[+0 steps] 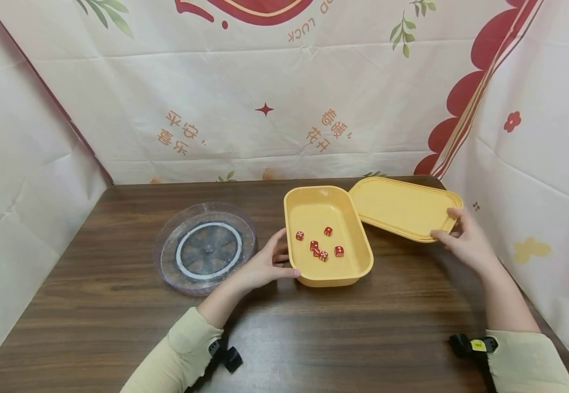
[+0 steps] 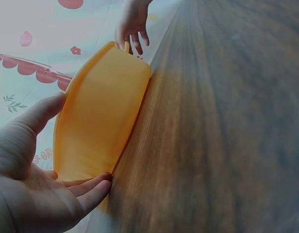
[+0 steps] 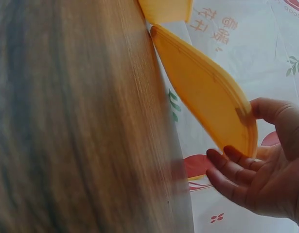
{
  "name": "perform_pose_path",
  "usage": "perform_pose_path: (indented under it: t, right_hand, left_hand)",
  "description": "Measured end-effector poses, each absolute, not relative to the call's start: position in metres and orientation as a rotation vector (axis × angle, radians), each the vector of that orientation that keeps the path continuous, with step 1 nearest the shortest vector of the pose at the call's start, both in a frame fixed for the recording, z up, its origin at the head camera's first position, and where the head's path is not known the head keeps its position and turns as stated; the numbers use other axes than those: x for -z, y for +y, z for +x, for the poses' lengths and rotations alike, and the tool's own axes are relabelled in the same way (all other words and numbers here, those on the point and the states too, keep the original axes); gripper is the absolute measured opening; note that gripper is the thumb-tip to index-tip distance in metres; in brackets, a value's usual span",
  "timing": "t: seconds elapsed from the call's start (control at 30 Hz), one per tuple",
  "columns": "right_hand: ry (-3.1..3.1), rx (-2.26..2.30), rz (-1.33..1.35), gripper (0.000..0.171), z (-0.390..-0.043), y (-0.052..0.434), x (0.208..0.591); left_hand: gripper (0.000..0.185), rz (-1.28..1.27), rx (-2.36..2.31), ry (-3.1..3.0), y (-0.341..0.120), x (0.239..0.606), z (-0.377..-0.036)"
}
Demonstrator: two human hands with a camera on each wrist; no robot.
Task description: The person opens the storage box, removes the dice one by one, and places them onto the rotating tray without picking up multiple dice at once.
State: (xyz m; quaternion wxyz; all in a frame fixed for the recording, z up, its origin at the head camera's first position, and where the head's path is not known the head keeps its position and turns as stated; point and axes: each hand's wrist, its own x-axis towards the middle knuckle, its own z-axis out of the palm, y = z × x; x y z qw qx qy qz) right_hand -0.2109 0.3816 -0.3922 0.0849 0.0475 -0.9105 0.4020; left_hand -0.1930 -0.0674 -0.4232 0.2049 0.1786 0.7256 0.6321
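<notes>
The rectangular plastic box [image 1: 314, 210] and its flat plastic lid [image 1: 402, 207] are yellow. The small dice [image 1: 320, 246] are red with white pips; the wooden table [image 1: 314, 338] is dark brown.

Dark wooden table [image 1: 117, 305], printed cloth backdrop [image 1: 245, 82] behind.

dice [image 1: 320, 246] pips too small to count, table [image 3: 66, 121] blurred in wrist views
</notes>
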Motion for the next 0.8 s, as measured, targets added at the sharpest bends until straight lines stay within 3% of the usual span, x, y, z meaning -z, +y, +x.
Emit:
perform_pose_path:
  t: [0.57, 0.8]
  right_hand:
    - [-3.219, -0.803, 0.057, 0.088, -0.2117, 0.3896, 0.3982]
    - [-3.283, -0.763, 0.074, 0.083, -0.2106, 0.3921, 0.4029]
  left_hand:
    - [0.102, 0.498, -1.769, 2.022, -0.0673, 0.4247, -0.1933]
    - [0.102, 0.495, -1.761, 2.031, -0.0671, 0.4241, -0.1932]
